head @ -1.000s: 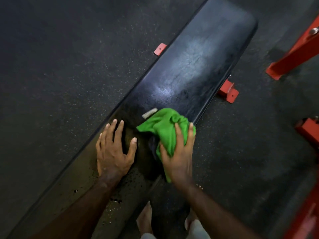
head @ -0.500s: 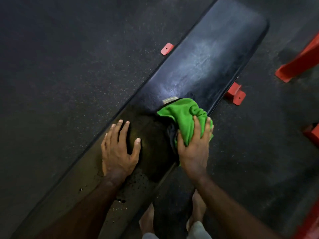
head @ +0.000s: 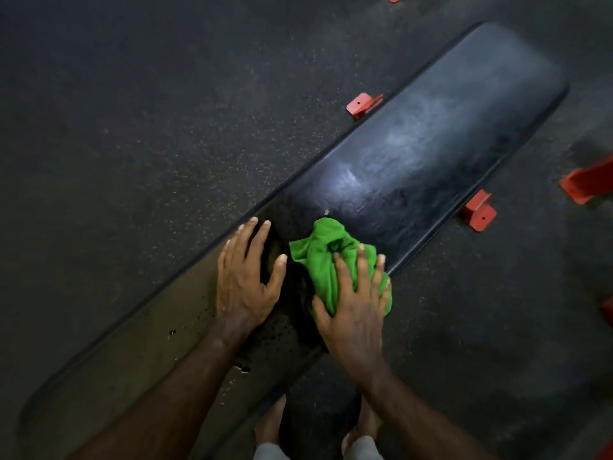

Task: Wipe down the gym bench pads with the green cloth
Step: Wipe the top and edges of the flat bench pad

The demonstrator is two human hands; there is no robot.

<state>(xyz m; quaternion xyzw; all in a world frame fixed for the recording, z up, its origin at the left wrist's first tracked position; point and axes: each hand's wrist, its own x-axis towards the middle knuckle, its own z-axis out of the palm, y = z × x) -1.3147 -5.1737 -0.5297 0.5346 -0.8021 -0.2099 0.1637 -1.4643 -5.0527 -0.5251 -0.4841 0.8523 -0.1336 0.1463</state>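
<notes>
The right hand (head: 353,313) presses the crumpled green cloth (head: 326,257) on the black surface (head: 431,141), near its right edge. The left hand (head: 247,277) lies flat beside it, fingers spread. Red feet (head: 479,212) stand on the floor.

**Bare arms, bare feet, light trouser hems**

Both forearms are uncovered, with no sleeve edge showing anywhere behind the left hand (head: 247,277) or the right hand (head: 353,313). Neither wrist carries a watch or band, and the fingers show no rings. The fingernails are short and pale. Below the right hand, two bare feet (head: 270,423) show, each topped by the pale grey cloth hem of a trouser leg (head: 363,449).
</notes>
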